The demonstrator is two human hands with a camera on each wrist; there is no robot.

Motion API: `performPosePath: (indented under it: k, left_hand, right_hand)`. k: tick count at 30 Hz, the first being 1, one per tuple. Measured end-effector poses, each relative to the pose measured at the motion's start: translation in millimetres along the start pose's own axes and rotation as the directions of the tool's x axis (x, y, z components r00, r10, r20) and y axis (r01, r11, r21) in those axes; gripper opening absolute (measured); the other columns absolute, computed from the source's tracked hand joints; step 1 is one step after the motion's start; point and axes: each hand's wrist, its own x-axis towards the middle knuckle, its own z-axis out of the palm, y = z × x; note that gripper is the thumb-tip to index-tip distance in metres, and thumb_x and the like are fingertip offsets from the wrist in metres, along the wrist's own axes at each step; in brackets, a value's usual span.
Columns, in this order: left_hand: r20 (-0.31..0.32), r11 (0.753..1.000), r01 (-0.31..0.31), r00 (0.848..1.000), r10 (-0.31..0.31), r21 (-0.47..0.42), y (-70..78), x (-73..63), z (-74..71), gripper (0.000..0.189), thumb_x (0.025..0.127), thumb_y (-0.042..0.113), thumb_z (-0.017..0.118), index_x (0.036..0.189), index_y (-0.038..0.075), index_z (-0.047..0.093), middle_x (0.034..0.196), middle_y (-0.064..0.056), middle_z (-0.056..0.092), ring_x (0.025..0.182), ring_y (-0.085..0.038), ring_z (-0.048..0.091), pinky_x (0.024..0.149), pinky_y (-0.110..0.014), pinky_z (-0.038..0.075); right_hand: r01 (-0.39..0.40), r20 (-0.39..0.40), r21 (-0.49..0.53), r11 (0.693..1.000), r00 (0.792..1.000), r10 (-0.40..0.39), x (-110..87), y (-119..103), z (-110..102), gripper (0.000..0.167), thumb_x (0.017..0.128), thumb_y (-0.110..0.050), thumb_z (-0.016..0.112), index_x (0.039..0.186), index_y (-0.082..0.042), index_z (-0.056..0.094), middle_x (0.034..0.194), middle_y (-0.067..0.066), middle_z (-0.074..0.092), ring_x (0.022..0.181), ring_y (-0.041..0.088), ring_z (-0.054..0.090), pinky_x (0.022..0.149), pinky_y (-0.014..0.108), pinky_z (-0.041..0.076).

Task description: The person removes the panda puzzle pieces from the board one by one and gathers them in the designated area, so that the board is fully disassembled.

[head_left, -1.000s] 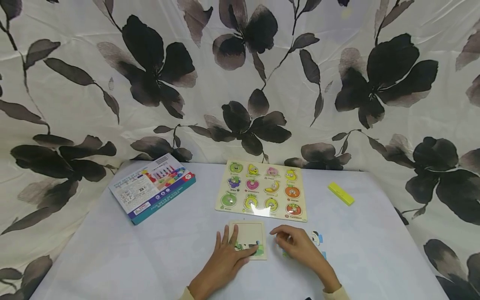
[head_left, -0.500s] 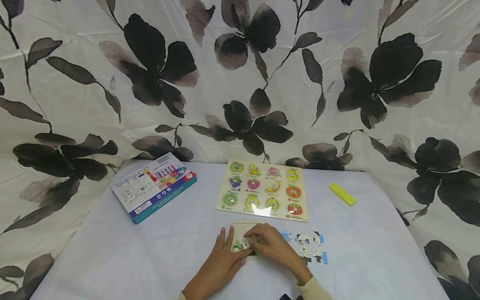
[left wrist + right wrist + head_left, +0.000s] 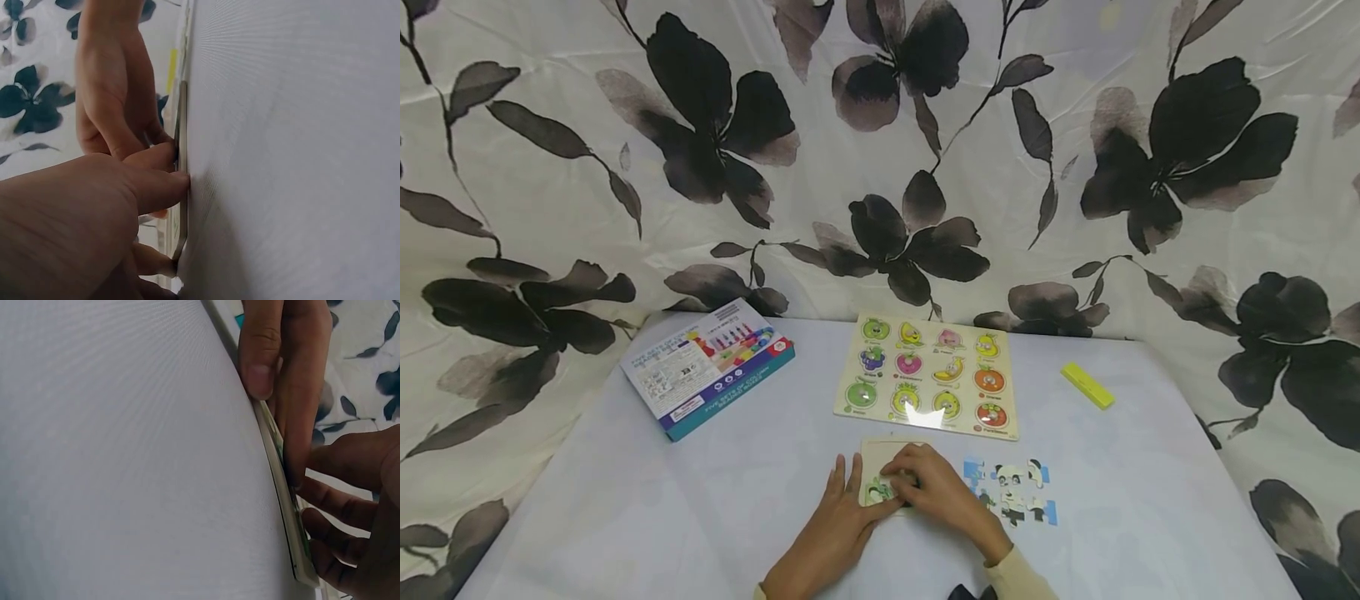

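A small pale puzzle board [image 3: 874, 452] lies on the white table, with green printed pieces along its near part. My left hand [image 3: 842, 525] spreads over its left side, index finger across the front and thumb at the near edge. From the right, my right hand [image 3: 943, 500] reaches over the board with bent fingers, fingertips down on it beside the left index finger. In the right wrist view, the right fingers [image 3: 337, 509] meet the board's top face; I cannot tell whether they pinch a piece. Loose panda jigsaw pieces [image 3: 1009, 477] lie to the right.
Behind the small board lies a larger fruit puzzle board [image 3: 927, 379]. A flat printed box [image 3: 707, 367] sits at the back left, a yellow block [image 3: 1087, 386] at the back right. A floral cloth [image 3: 880, 142] hangs behind the table.
My right hand has moved left from the loose pieces onto the small board, uncovering the panda pieces. My left hand has stayed on the board.
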Motion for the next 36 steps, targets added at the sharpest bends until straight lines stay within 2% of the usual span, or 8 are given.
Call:
performPosePath:
  k: [10,18,26,36]
  left_hand:
    - [0.018,1.0,0.001,1.0,-0.002,0.003,0.4,-0.3,1.0,0.037,0.094,0.018,0.059,0.128,0.034,0.063,0.143,-0.041,0.028,0.132,-0.065,0.014,0.104,-0.067,0.026]
    - [0.026,1.0,0.009,1.0,-0.009,0.002,0.6,-0.3,2.6,0.039,0.094,0.018,0.06,0.129,0.035,0.061,0.145,-0.04,0.027,0.133,-0.063,0.012,0.105,-0.067,0.025]
    - [0.017,1.0,-0.001,1.0,0.001,0.011,-0.9,-0.6,1.5,0.038,0.094,0.019,0.059,0.129,0.034,0.062,0.144,-0.04,0.028,0.133,-0.063,0.013,0.104,-0.067,0.026]
    - [0.006,1.0,-0.01,1.0,0.01,0.011,-1.5,0.4,1.4,0.037,0.094,0.019,0.059,0.128,0.034,0.062,0.142,-0.041,0.029,0.133,-0.063,0.014,0.104,-0.067,0.027]
  right_hand:
    - [-0.022,0.039,-0.031,0.999,0.999,0.024,2.7,-4.7,2.2,0.018,0.087,-0.003,0.063,0.101,-0.007,0.074,0.091,-0.001,0.06,0.085,0.013,0.05,0.076,0.026,0.043]
    - [-0.013,0.035,-0.051,0.999,0.999,0.015,2.8,-3.8,4.1,0.02,0.086,0.0,0.062,0.099,-0.008,0.075,0.09,-0.003,0.059,0.083,0.009,0.049,0.084,0.03,0.044]
    - [-0.025,0.047,-0.034,0.999,0.999,0.026,4.0,-3.3,4.2,0.02,0.087,-0.001,0.062,0.1,-0.009,0.074,0.093,-0.003,0.06,0.086,0.01,0.049,0.078,0.026,0.044]
    - [-0.045,0.052,-0.007,0.999,0.998,0.046,5.2,-6.3,2.7,0.021,0.087,0.001,0.059,0.099,-0.008,0.073,0.094,-0.001,0.061,0.086,0.01,0.049,0.078,0.027,0.044]
